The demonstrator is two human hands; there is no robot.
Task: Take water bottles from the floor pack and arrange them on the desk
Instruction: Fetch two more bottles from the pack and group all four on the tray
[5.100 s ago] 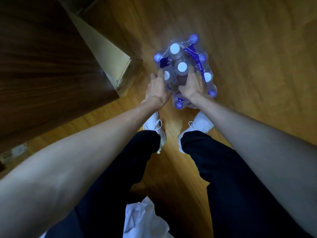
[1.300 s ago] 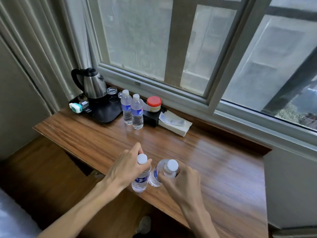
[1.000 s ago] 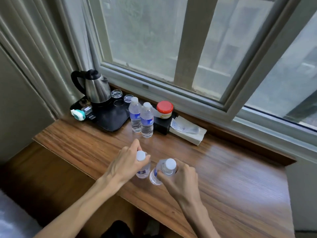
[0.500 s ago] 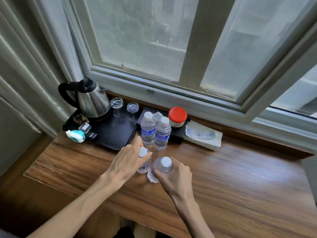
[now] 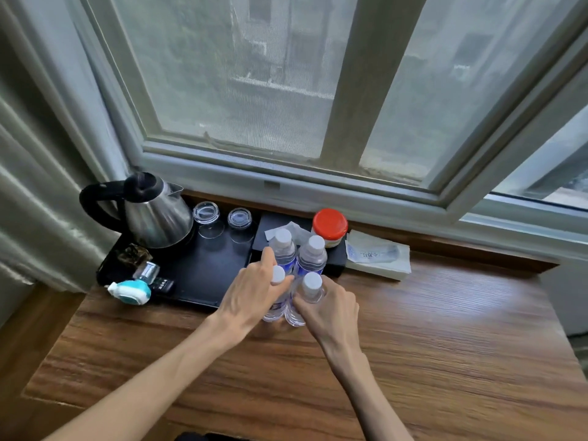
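Note:
Two clear water bottles with white caps and blue labels stand upright on the wooden desk (image 5: 445, 345), one at the back left (image 5: 283, 245) and one at the back right (image 5: 313, 253). Directly in front of them my left hand (image 5: 251, 294) grips a third bottle (image 5: 277, 278) and my right hand (image 5: 331, 308) grips a fourth bottle (image 5: 310, 291). Both held bottles are upright with their bases at the desk surface, side by side and close against the back pair. The floor pack is out of view.
A black tray (image 5: 203, 275) at the back left carries a steel kettle (image 5: 152, 214) and two upturned glasses (image 5: 206, 218). A red-lidded jar (image 5: 329, 226) and a tissue box (image 5: 377, 259) sit behind, under the window. A teal object (image 5: 130, 291) lies at the tray's left corner.
Both hands have carried their bottles from the desk's front edge back toward the window, up against the two standing bottles. Five seconds ago the hands were at the floor pack.

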